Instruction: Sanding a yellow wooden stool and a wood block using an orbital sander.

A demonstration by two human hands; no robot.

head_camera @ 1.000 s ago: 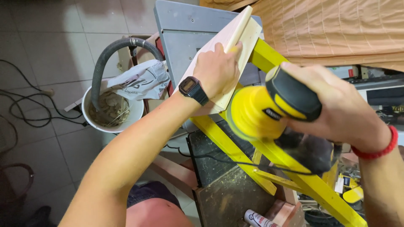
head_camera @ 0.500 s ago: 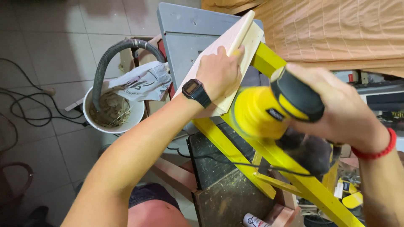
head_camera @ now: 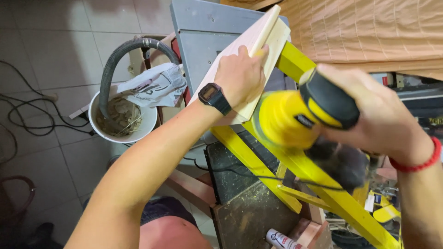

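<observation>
The left hand lies palm-down on a pale wooden board, its grip spread flat with the fingers curled over the board's raised edge strip — pressing, not pinching. A black digital watch sits on that wrist. The board leans tilted against a yellow wooden frame, in front of a grey machine top. The right hand, with a red cord bracelet at the wrist, has its grip wrapped shut around the black top of a yellow power sander, which sits just beside the board's lower right edge; whether its pad touches the wood cannot be told. Against the frame half a second ago, the sander sits slightly lower and blurred, while the left hand's place on the board is unchanged. To the left, on the tiled floor, a white bucket takes a grey hose.
</observation>
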